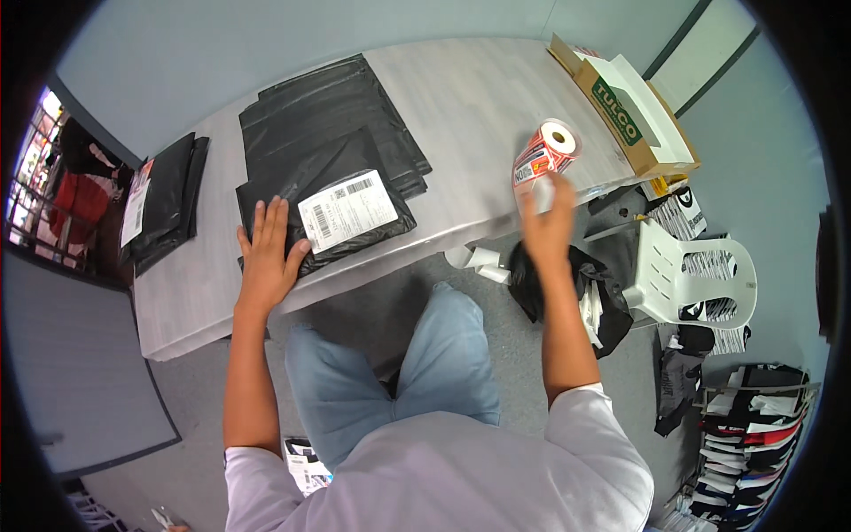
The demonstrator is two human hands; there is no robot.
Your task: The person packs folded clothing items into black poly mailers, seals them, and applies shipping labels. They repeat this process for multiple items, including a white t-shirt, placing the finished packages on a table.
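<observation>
My left hand lies flat on the left part of a black plastic mailer, its fingers stretched out. The thumb reaches the edge of a white shipping label stuck on this mailer. To the right, my right hand is at the table's front edge, with finger and thumb closed around the loose end of a red and white sticker strip. That strip comes off a sticker roll standing on the table just beyond the hand. The fingertips partly hide the strip's end.
More black mailers lie behind, and a labelled stack sits at the table's left end. A cardboard box stands at the back right. Below the edge are a black bag, a white plastic chair and a clothes rack.
</observation>
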